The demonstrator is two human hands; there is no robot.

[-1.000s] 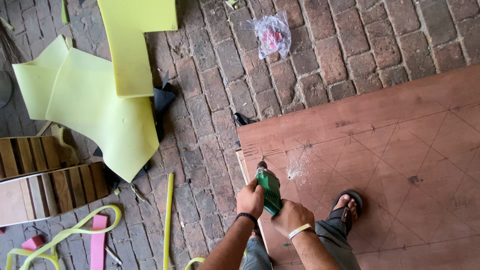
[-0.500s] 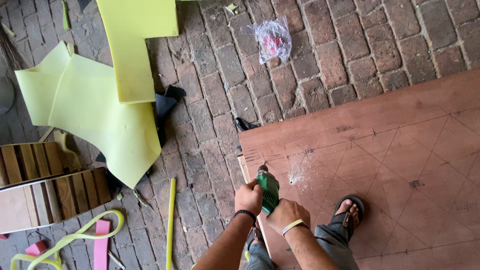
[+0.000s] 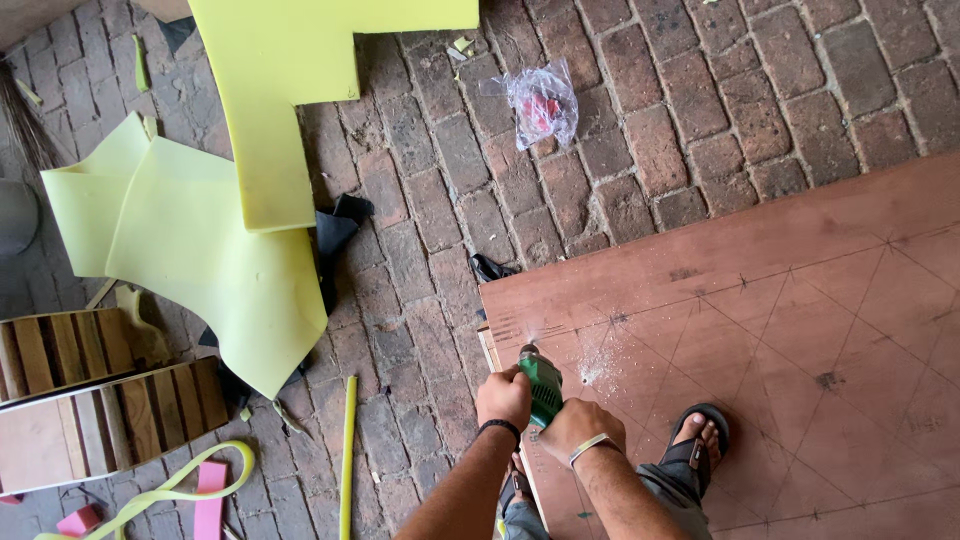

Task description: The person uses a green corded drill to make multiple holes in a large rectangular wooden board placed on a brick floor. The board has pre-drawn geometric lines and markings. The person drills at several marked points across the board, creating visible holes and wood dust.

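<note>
Green drill (image 3: 543, 388) in both my hands, its tip pressed down near the corner of a brown plywood sheet (image 3: 780, 290) on the brick floor (image 3: 640, 130). My left hand (image 3: 503, 397) and right hand (image 3: 575, 427) are closed tight around its body. Pale sawdust (image 3: 597, 368) lies just beside the bit. Yellow foam pieces (image 3: 215, 240) lie well apart.

The left hand (image 3: 503, 397) and right hand (image 3: 578, 428) are covering most of the green drill (image 3: 545, 388), leaving its bit too small to make out. The plywood sheet (image 3: 760, 300) is running off the right and bottom edges. The crumpled plastic bag (image 3: 541, 103) is obscuring its reddish contents.
</note>
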